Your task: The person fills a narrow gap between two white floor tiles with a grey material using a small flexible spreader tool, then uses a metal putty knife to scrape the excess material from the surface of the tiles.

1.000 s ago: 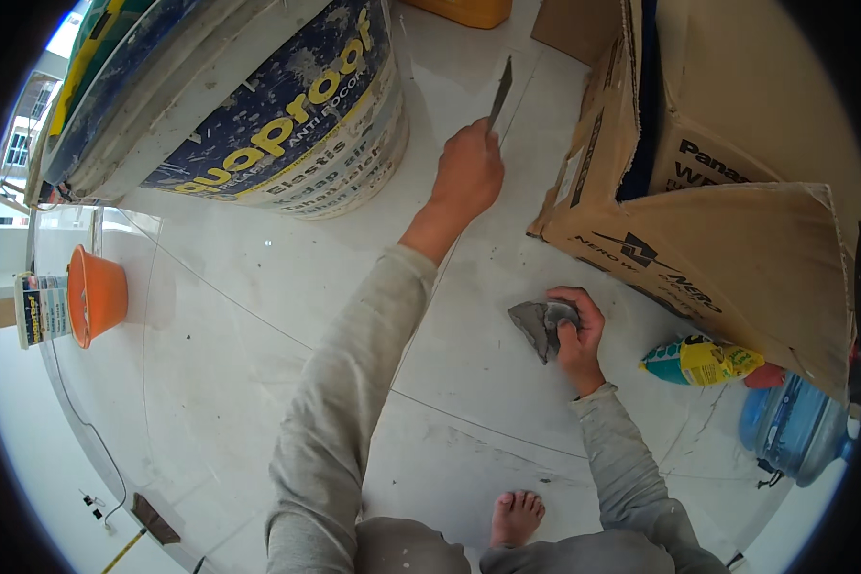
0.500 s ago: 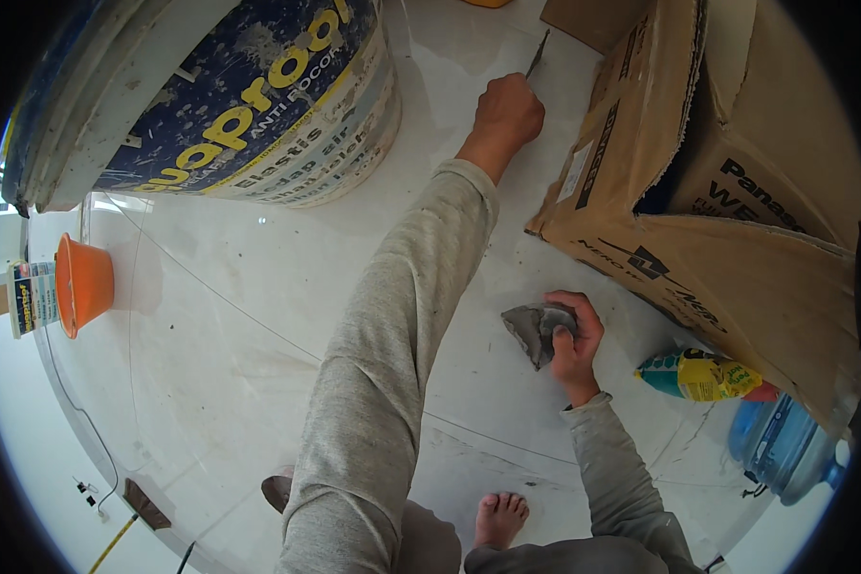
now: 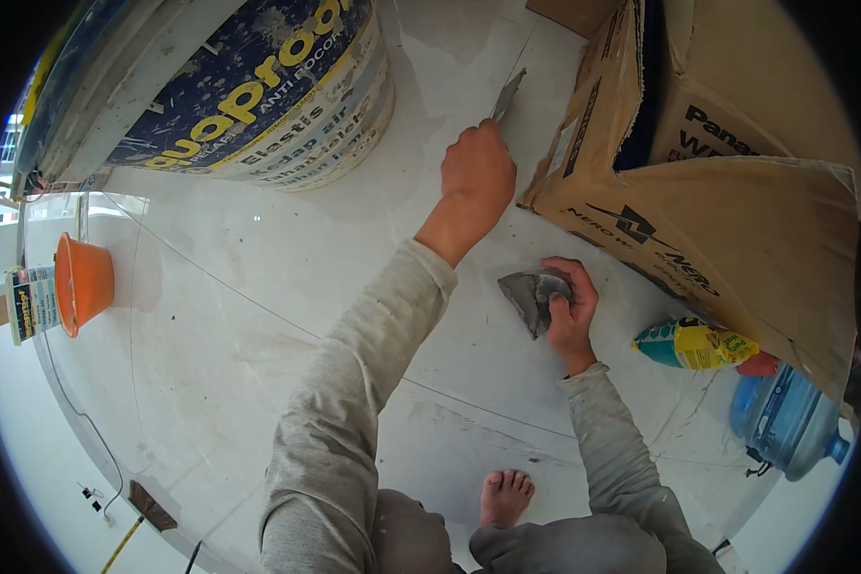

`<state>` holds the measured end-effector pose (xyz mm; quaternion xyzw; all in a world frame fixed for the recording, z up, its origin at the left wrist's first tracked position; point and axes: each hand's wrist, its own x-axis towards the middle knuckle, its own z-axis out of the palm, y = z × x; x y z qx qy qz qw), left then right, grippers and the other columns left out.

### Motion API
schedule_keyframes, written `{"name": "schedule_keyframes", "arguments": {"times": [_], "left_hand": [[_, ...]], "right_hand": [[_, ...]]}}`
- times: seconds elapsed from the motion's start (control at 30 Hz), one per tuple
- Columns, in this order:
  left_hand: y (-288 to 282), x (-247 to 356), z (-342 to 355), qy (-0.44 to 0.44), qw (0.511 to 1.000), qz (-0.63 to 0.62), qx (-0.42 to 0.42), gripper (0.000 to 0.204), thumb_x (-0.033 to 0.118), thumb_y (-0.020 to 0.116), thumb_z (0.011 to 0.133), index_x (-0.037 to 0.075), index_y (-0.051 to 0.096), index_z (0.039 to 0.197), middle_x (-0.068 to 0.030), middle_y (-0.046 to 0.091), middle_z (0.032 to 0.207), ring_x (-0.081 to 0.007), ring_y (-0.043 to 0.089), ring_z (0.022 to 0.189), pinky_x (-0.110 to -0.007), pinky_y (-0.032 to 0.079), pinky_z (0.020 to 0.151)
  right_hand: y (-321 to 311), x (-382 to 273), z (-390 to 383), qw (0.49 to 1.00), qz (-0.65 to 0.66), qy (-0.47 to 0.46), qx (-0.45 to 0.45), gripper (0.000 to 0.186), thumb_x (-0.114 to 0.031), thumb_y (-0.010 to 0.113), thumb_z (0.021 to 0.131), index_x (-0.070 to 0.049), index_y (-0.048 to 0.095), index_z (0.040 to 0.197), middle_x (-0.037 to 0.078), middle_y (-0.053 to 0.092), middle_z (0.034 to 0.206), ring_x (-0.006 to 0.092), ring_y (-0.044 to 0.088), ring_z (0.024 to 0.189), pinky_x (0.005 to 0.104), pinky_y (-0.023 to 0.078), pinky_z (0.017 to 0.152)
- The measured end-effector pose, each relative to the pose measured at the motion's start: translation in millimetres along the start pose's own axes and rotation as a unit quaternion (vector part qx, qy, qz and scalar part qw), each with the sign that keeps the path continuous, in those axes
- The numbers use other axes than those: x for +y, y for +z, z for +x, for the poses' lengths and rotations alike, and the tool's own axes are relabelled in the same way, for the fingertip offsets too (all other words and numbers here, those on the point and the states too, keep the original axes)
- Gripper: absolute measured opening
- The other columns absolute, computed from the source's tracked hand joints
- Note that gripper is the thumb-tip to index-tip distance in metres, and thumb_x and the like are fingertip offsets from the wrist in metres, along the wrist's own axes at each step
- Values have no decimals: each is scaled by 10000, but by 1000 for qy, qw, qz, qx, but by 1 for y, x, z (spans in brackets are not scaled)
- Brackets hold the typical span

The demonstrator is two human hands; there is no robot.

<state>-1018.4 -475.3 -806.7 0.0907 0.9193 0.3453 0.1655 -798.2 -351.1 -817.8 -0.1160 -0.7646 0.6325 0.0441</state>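
Observation:
My left hand [image 3: 474, 182] is stretched forward over the pale floor, its fingers closed around the handle of a thin metal scraper [image 3: 509, 94]. The scraper's blade points away from me, between a large bucket and a cardboard box. Nearer and to the right, my right hand [image 3: 574, 320] grips a dark grey, curved, jagged-edged piece [image 3: 526, 298] that looks coated with grey paste. Its thumb presses on the inner side while the fingers wrap behind. What this piece is made of I cannot tell.
A large paste-spattered bucket [image 3: 287, 143] stands at the far left. The open cardboard box [image 3: 698, 230] fills the right, beside a yellow-green bag [image 3: 694, 344] and a blue water jug [image 3: 784, 421]. An orange bowl [image 3: 86, 284] and small tub [image 3: 31, 304] lie left. My bare foot [image 3: 505, 497] is below.
My left hand has drawn back toward me and a little left with the scraper, and more of its blade shows. My right hand keeps its hold on the grey piece. The view has shifted slightly.

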Motion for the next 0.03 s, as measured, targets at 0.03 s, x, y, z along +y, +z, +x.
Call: {"name": "schedule_keyframes", "arguments": {"times": [0.03], "left_hand": [[-1, -8, -10, -4, 1000, 3, 10, 386, 156, 594, 967, -62, 623, 1284, -318, 699, 1133, -482, 688, 1060, -513, 540, 969]], "right_hand": [[0, 2, 1, 1000, 5, 1, 2, 473, -16, 438, 771, 52, 627, 1199, 131, 658, 1159, 222, 622, 1118, 338, 448, 1065]]}}
